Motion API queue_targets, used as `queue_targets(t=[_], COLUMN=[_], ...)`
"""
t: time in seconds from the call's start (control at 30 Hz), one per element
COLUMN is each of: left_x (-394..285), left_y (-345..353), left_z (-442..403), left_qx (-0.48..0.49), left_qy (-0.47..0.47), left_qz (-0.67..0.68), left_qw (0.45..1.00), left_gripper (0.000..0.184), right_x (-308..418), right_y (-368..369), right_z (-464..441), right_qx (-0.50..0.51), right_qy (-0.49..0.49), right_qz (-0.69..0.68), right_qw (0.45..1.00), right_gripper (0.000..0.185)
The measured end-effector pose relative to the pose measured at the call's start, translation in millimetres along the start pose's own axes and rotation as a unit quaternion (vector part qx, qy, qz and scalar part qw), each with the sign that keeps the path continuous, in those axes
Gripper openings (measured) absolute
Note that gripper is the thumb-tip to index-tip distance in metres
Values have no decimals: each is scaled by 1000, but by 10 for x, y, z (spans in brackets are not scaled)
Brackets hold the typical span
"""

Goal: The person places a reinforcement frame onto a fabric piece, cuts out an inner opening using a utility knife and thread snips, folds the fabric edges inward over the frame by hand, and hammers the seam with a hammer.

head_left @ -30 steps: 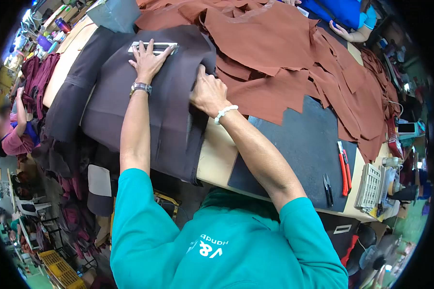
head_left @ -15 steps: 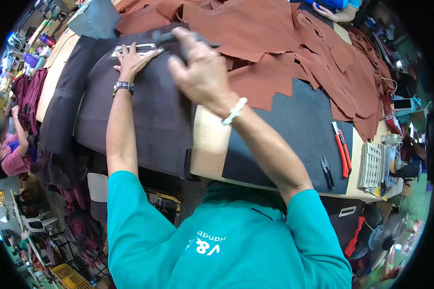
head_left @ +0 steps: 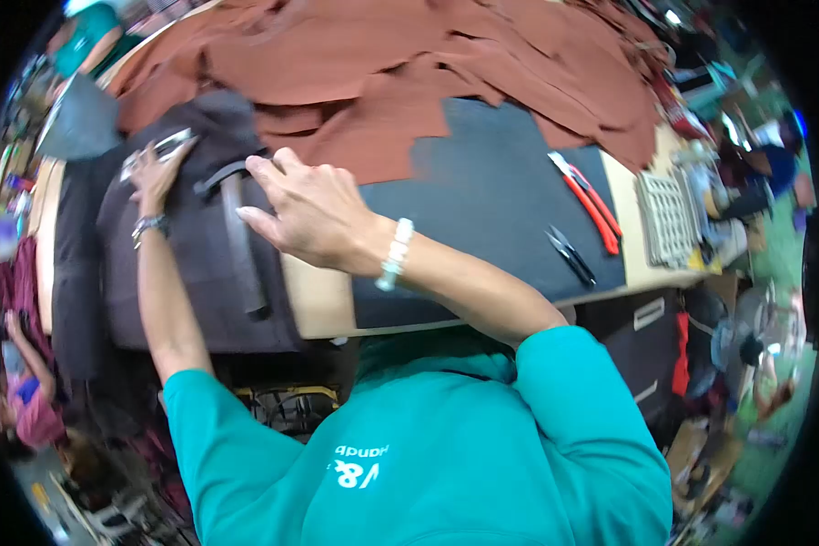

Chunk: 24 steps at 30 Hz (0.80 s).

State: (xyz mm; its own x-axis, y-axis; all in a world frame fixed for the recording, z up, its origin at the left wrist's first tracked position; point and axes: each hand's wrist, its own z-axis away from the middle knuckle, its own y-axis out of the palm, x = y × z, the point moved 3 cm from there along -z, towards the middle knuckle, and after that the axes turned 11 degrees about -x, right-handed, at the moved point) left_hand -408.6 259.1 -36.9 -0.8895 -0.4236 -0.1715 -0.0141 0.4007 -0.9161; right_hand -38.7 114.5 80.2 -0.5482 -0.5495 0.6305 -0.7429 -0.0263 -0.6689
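Note:
My left hand (head_left: 157, 173) rests at the far end of a stack of dark sheet material (head_left: 168, 264), its fingers spread over a pale metal frame (head_left: 175, 140) that they partly hide. A hammer (head_left: 239, 241) lies on the dark material to the right of this hand, its handle pointing toward my body. My right hand (head_left: 314, 209) hovers just right of the hammer's head. Its thumb and forefinger are apart, and it seems to hold nothing. Whether a fingertip touches the hammer, I cannot tell.
Brown leather pieces (head_left: 337, 64) cover the table's back. On a black sheet (head_left: 491, 209) at the right lie a red-handled cutter (head_left: 591, 205) and small black snips (head_left: 571, 257). A white rack (head_left: 669, 218) stands at the right edge. A grey metal container (head_left: 80, 118) sits back left, near another person (head_left: 86, 45).
The hammer, blurred by my right hand earlier, now lies on the dark material. My right hand has come lower and nearer me. The whole view has shifted, while my left hand stays at the metal frame.

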Motion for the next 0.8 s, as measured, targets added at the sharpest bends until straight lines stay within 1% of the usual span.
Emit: queue_targets(t=[0.03, 0.07, 0.1, 0.17, 0.2, 0.23, 0.27, 0.3, 0.33, 0.37, 0.4, 0.43, 0.47, 0.5, 0.57, 0.63, 0.67, 0.7, 0.77, 0.8], left_x=[60, 2, -29, -127, -231, -331, -359, -374, -480, -613, -842, -1099, -1289, -1490, -1916, -2136, -2359, -2442, -2604, -2697], left_y=[107, 70, -42, -112, -203, -283, -359, -409, -465, -566, -744, -953, -1094, -1225, -1476, -1492, -1613, -1525, -1419, -1441], left_z=[-51, 3, 46, 31, 82, 145, 171, 199, 319, 483, 728, 1045, 1321, 1599, 2219, 2598, 2865, 3036, 3322, 3436], left_qx=[-13, -32, -53, -109, -156, -204, -239, -271, -297, -319, -282, -244, -208, -170, -64, -33, -8, 73, 119, 127], left_qy=[26, 23, 18, 30, 33, 37, 68, 96, 131, 161, 185, 208, 246, 283, 257, 381, 382, 315, 307, 308], left_qz=[0, -8, -16, -175, -229, -279, -234, -188, -101, -14, 34, 81, 120, 156, 237, 250, 216, 333, 375, 347], left_qw=[1000, 999, 998, 978, 960, 938, 940, 939, 940, 934, 941, 944, 939, 931, 935, 890, 899, 886, 866, 877], left_gripper=[106, 105, 105, 102, 101, 100, 98, 96, 92, 89, 86, 83, 81, 78, 75, 74, 73, 73, 75, 77], right_x=[-74, -156, -244, -631, -904, -1175, -1450, -1836, -2214, -2366, -2512, -2420, -2523, -2492, -2399, -2463, -2413, -2418, -2468, -2488], right_y=[-286, -599, -916, -1545, -1793, -2042, -2281, -2484, -2640, -2734, -2799, -2803, -2808, -2773, -2781, -2750, -2766, -2757, -2746, -2741], right_z=[162, 357, 578, 1122, 1495, 1885, 2334, 2930, 3598, 4169, 4778, 5085, 5621, 5945, 6257, 6442, 6352, 6358, 6335, 6307], right_qx=[-46, -155, -259, -391, -439, -491, -518, -536, -538, -516, -471, -453, -443, -470, -474, -450, -422, -424, -426, -451], right_qy=[-8, -46, -87, -95, 20, 88, 156, 249, 350, 445, 556, 660, 708, 720, 779, 795, 806, 798, 781, 772], right_qz=[-6, 5, 19, 156, 212, 294, 340, 371, 405, 419, 442, 415, 417, 408, 326, 329, 334, 340, 351, 353], right_qw=[999, 987, 962, 902, 873, 815, 769, 716, 651, 600, 523, 433, 359, 307, 251, 238, 247, 260, 292, 276], right_gripper=[44, 40, 36, 33, 33, 33, 33, 35, 38, 45, 53, 57, 57, 59, 62, 60, 55, 54, 52, 50])
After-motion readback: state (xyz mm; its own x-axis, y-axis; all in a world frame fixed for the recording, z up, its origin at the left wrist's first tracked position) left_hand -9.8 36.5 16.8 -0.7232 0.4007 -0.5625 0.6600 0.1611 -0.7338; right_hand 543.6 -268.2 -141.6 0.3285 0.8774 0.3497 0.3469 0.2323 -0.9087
